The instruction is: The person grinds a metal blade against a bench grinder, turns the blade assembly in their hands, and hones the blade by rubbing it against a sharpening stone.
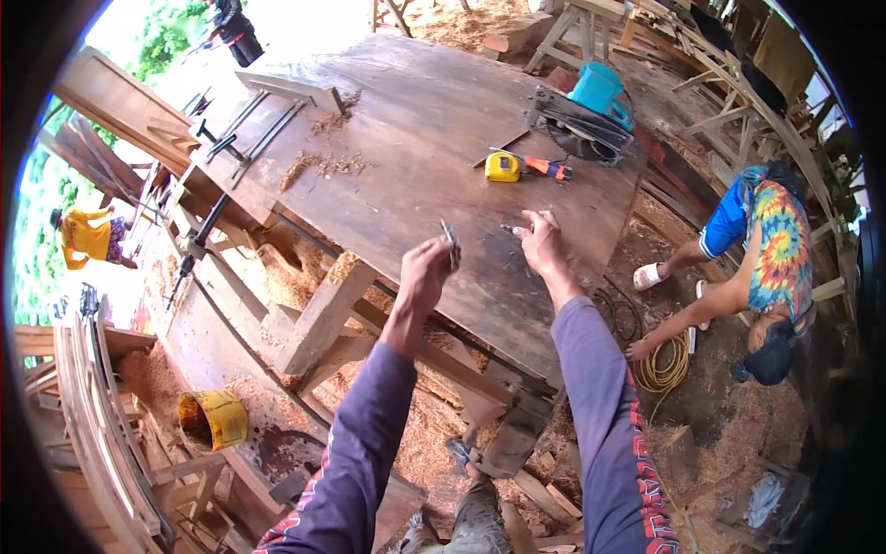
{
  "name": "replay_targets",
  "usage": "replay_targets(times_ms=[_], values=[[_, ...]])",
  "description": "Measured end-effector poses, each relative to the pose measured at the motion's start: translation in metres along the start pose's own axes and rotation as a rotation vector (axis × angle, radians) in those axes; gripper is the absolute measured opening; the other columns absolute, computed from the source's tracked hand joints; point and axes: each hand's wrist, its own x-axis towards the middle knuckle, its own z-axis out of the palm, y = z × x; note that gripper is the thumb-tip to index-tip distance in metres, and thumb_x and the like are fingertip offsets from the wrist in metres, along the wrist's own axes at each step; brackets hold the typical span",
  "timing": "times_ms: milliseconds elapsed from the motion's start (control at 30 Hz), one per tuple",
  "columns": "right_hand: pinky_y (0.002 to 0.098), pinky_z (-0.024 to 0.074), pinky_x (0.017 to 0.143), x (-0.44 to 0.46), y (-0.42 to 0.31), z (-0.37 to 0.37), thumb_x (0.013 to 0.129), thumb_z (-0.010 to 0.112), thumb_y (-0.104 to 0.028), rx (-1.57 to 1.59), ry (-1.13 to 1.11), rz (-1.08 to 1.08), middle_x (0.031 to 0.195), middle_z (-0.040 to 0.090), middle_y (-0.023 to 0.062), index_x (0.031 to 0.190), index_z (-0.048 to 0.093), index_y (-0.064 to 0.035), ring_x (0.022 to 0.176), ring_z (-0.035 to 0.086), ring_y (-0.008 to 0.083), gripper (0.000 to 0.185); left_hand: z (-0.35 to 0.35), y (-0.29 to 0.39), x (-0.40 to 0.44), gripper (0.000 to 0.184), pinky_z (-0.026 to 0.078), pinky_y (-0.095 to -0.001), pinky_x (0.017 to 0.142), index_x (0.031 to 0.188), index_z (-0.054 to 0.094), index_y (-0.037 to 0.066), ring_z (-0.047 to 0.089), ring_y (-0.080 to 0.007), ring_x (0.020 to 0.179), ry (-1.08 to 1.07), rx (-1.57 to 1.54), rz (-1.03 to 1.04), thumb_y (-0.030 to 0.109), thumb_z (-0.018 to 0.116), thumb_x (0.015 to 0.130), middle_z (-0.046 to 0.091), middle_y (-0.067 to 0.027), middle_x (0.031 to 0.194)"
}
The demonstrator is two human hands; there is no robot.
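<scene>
My left hand (427,277) is closed on a slim silver metal piece (449,233), whose tip stands up past the fingers; its exact kind is unclear. Across from it, my right hand (543,242) has its thumb and fingers drawn together at a small dark-tipped bit (507,227), too small to name. Both hands are over the near part of a wide brown wooden tabletop (397,120). Just beyond my right hand lie a yellow tape measure (502,167) and an orange-and-blue handled tool (548,168).
A teal circular saw (600,97) rests at the tabletop's far right corner. Long bar clamps (245,138) lie at the left, near wood shavings (323,166). Right of me, a person (775,249) bends toward a coiled yellow cord (666,367). A yellow bucket (231,420) is at lower left.
</scene>
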Motion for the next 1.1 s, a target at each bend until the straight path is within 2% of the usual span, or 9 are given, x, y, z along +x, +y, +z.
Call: replay_targets(times_ms=[133,433,533,600,867,1000,1033,1067,1100], values=[[0.0423,0.05,0.096,0.003,-0.018,0.008,0.084,0.073,-0.01,0.078,-0.114,-0.064,0.116,0.064,0.0144,0.119,0.069,-0.0072,0.109,0.062,0.0339,0.035,-0.041,0.012,-0.087,0.018,0.051,-0.0286,0.076,0.109,0.063,-0.002,0.062,-0.014,0.082,0.06,-0.115,-0.104,0.011,0.062,0.096,0.065,-0.0056,0.096],[0.0394,0.0542,0.08,0.011,-0.022,0.015,0.083,0.069,-0.002,0.009,-0.027,-0.231,0.095,0.072,0.0125,0.096,0.075,-0.0054,0.09,0.07,0.0311,0.015,-0.058,0.038,-0.234,0.016,0.052,-0.0285,0.075,0.108,0.06,-0.003,0.062,-0.0147,0.083,0.171,-0.323,-0.162,0.008,0.061,0.096,0.064,-0.0073,0.094],[0.0319,0.0544,0.075,0.025,-0.006,0.023,0.087,0.069,-0.002,0.355,-0.09,0.085,0.091,0.072,0.0049,0.094,0.073,-0.0037,0.082,0.068,0.0171,0.008,-0.074,0.026,-0.265,0.015,0.053,-0.0296,0.075,0.105,0.062,-0.003,0.063,-0.0163,0.079,0.271,-0.355,-0.219,0.008,0.062,0.095,0.067,-0.0081,0.09],[0.0279,0.0535,0.072,0.033,0.004,0.014,0.091,0.067,-0.002,0.935,-0.229,0.41,0.088,0.069,0.0026,0.103,0.07,-0.0025,0.075,0.064,0.013,0.012,-0.08,0.024,-0.281,0.014,0.053,-0.0307,0.076,0.105,0.062,-0.003,0.064,-0.0163,0.08,0.289,-0.389,-0.237,0.006,0.063,0.094,0.067,-0.0085,0.092],[0.028,0.0516,0.069,0.017,0.005,-0.034,0.094,0.058,-0.009,1.953,-0.11,0.516,0.093,0.065,0.0093,0.107,0.066,-0.0005,0.079,0.062,0.0185,0.017,-0.088,0.017,-0.308,0.015,0.052,-0.032,0.076,0.105,0.066,-0.003,0.065,-0.0184,0.08,0.241,-0.505,-0.27,0.006,0.063,0.093,0.069,-0.0112,0.093],[0.028,0.0441,0.052,0.029,0.01,-0.033,0.097,0.053,-0.022,1.763,-0.168,0.776,0.072,0.06,0.0061,0.084,0.061,-0.0064,0.061,0.056,0.0164,0.022,-0.081,0.019,-0.308,0.016,0.052,-0.0332,0.076,0.105,0.066,-0.003,0.065,-0.0187,0.079,0.205,-0.477,-0.263,0.008,0.063,0.093,0.069,-0.0115,0.092],[0.0273,0.039,0.046,0.033,0.013,-0.027,0.099,0.053,-0.028,1.55,-0.23,0.793,0.064,0.055,0.0011,0.076,0.057,-0.0132,0.054,0.05,0.0129,0.027,-0.077,0.022,-0.307,0.017,0.053,-0.0332,0.077,0.105,0.066,-0.004,0.065,-0.0189,0.08,0.183,-0.48,-0.264,0.007,0.063,0.093,0.069,-0.0116,0.092],[0.0363,0.0477,0.053,0.041,0.046,-0.012,0.1,0.054,-0.038,1.309,-0.353,0.735,0.07,0.064,0.0074,0.082,0.062,-0.0106,0.062,0.062,0.023,0.033,-0.074,0.023,-0.308,0.017,0.053,-0.0333,0.078,0.106,0.066,-0.004,0.066,-0.0192,0.081,0.163,-0.484,-0.263,0.007,0.064,0.093,0.07,-0.0116,0.092],[0.0412,0.0506,0.062,0.037,0.031,-0.006,0.099,0.055,-0.04,0.628,-0.156,0.463,0.077,0.068,0.0132,0.088,0.064,-0.0075,0.071,0.066,0.0299,0.036,-0.073,0.022,-0.31,0.017,0.053,-0.0333,0.078,0.106,0.066,-0.004,0.066,-0.0192,0.081,0.164,-0.483,-0.263,0.007,0.064,0.093,0.07,-0.0116,0.092]])
